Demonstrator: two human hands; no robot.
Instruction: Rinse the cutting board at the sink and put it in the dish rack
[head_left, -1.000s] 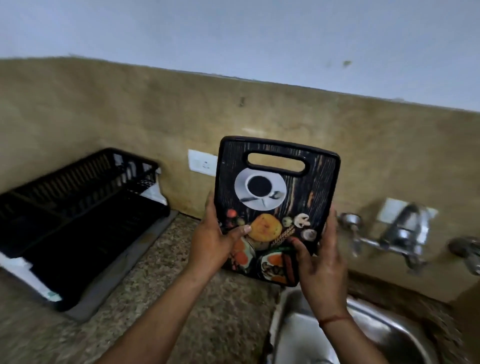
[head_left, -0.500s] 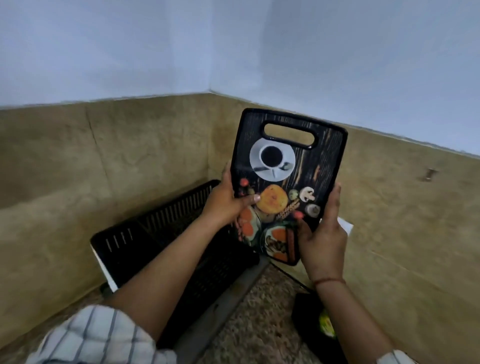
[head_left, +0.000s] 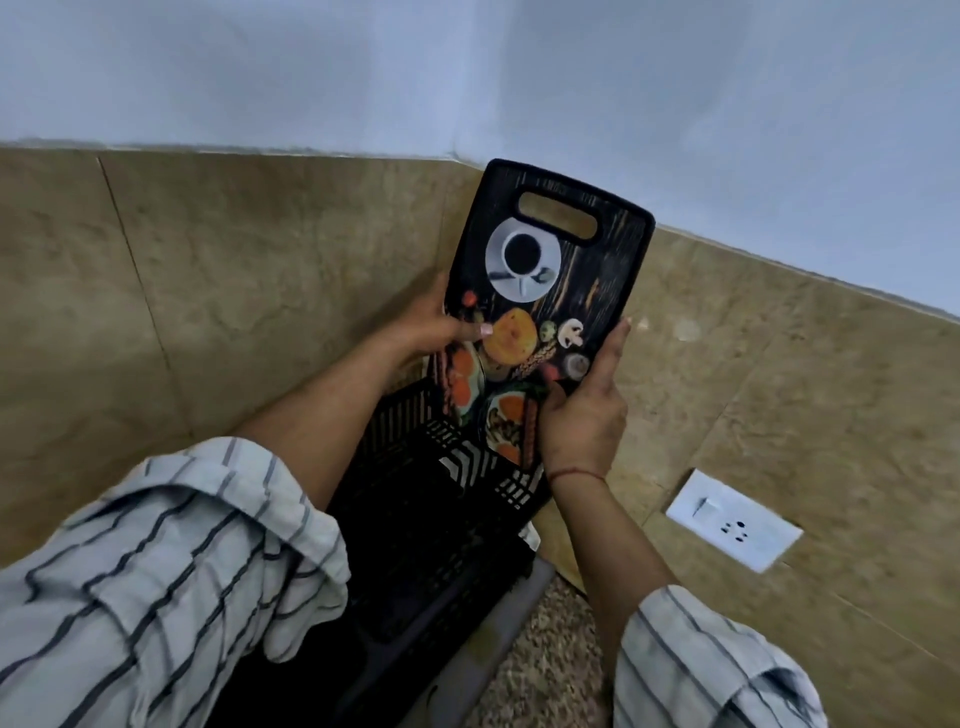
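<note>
Both hands are on the cutting board (head_left: 545, 306) right now, holding it upright with the handle slot at the top and the printed side (coffee cup, veggies) facing the camera. The left hand (head_left: 436, 330) is wrapped around the left edge, thumb pressed flat across the front near the orange picture, the rest of its fingers hidden behind the board. The right hand (head_left: 584, 410) grips the lower right edge, thumb tucked on the front at the bottom pictures, fingers (head_left: 615, 345) running up along the side. So both are grasping the board firmly.

The board is up in the air above the far end of the black dish rack (head_left: 441, 519), its bottom edge just over the slotted rack wall below the right thumb. I can't tell if it's touching the rack there or not.

The rack sits in the corner of the tan tiled wall (head_left: 260, 291), on a grey tray (head_left: 493, 649) on the speckled counter (head_left: 556, 670). Off to the right of the right wrist there's a white switch and socket plate (head_left: 733, 519) on the wall. Striped sleeves (head_left: 171, 577) are rolled up on both arms.
</note>
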